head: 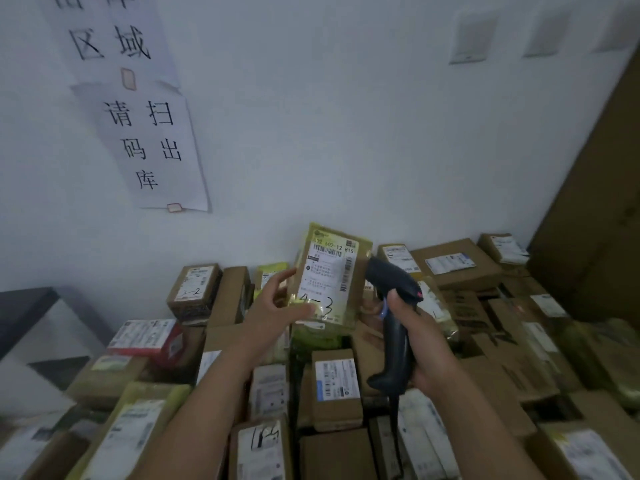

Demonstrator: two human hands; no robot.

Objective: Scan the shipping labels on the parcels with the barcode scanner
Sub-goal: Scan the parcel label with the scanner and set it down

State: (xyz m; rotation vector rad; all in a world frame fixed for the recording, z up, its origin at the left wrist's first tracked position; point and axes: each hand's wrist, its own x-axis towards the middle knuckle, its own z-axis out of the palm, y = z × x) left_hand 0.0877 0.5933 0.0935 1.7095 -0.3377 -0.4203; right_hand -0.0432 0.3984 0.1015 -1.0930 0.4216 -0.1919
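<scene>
— Yellow-green wrapping is seen on the parcel (332,306) held up by the left hand (273,306). How is it gripped?

— It is pinched near its lower left corner: the thumb is laid across the front and the fingers are stretched along the left edge. The parcel is kept upright, long axis vertical, above the pile of boxes (336,379), with the label (329,265) turned toward the camera.

— And the scanner (394,323)?

— Its handle is wrapped by the right hand (422,344), fingers curled round it. Whether the trigger is pressed cannot be told. The head is raised just right of the parcel, beside the label's right edge, and appears tilted up and leftward.

— What is the coming move turned on?

— The label lies up and to the left of the right hand, very near the head. It is judged that the head must be swung further left, so that the barcode at the label's top is faced squarely.
</scene>
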